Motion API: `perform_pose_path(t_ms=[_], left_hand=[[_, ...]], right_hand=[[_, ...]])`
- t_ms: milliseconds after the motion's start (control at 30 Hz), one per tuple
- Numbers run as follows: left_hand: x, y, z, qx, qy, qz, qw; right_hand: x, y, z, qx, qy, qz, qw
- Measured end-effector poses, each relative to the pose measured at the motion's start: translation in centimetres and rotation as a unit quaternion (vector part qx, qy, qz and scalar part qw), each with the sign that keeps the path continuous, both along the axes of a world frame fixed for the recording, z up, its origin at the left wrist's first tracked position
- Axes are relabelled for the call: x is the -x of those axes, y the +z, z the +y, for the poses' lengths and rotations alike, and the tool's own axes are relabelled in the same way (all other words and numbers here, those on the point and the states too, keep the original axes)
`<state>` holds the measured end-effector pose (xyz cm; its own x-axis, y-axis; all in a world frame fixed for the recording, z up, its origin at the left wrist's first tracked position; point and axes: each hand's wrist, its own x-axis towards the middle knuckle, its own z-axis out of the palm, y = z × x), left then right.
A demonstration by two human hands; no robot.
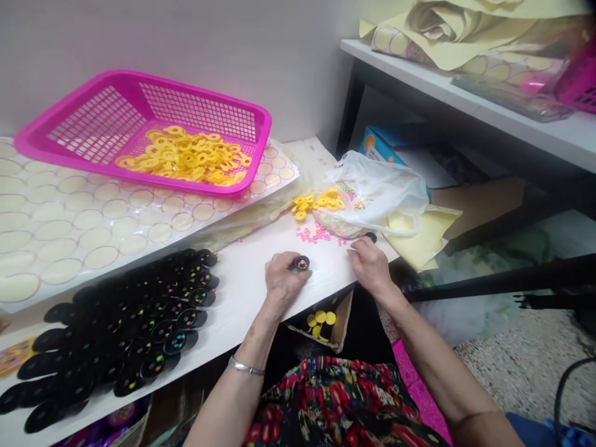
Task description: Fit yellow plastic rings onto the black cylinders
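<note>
My left hand (pixel 283 282) is closed around a small round black cup (pixel 302 263), its open face up with pink bits showing inside. At the table's right side, my right hand (pixel 371 266) has its thumb and forefinger pinched together; what is between them is too small to tell. A black round piece (pixel 371 237) shows just behind its fingers, and I cannot tell if it is held. Small pink beads (pixel 314 234) lie scattered beyond my hands. Several yellow plastic ring-shaped pieces (pixel 321 202) are heaped behind the beads.
Rows of black cups (pixel 139 329) with coloured bits cover the table's left. A pink basket (pixel 261 149) of yellow pieces rests on circle-printed sheets (pixel 88 220). A clear plastic bag (pixel 386 189) lies at the back right. Below the edge sits a box (pixel 344 320) with yellow discs.
</note>
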<state>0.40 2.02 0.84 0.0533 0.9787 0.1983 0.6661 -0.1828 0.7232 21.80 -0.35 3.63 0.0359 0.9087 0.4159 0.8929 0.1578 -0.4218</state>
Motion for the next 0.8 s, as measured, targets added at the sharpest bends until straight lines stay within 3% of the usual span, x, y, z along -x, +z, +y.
perform_pose_path(t_ms=[100,200,333,433,533,667,800], left_hand=[[0.0,0.1,0.0,0.004,-0.001,0.006,1.000],[0.0,0.4,-0.1,0.006,0.000,0.012,1.000],[0.0,0.7,-0.2,0.009,0.004,0.013,1.000],[0.0,0.8,-0.2,0.016,0.003,0.023,1.000],[0.1,0.8,-0.3,0.018,0.002,0.021,1.000],[0.1,1.0,-0.4,0.019,-0.001,0.008,1.000],[0.0,1.1,-0.6,0.019,-0.005,0.012,1.000]], right_hand=[[0.3,1.3,1.2,-0.071,-0.050,-0.013,0.996],[0.3,3.8,4.4,-0.069,-0.056,-0.062,0.994],[0.4,5.7,9.5,0.060,-0.014,-0.146,0.987],[0.5,5.4,11.9,0.181,0.013,-0.190,0.965],[0.1,4.7,12.9,0.226,0.023,-0.188,0.955],[-1.0,4.3,13.3,0.212,0.031,-0.146,0.966],[-0.9,5.1,11.9,0.100,0.048,-0.050,0.993]])
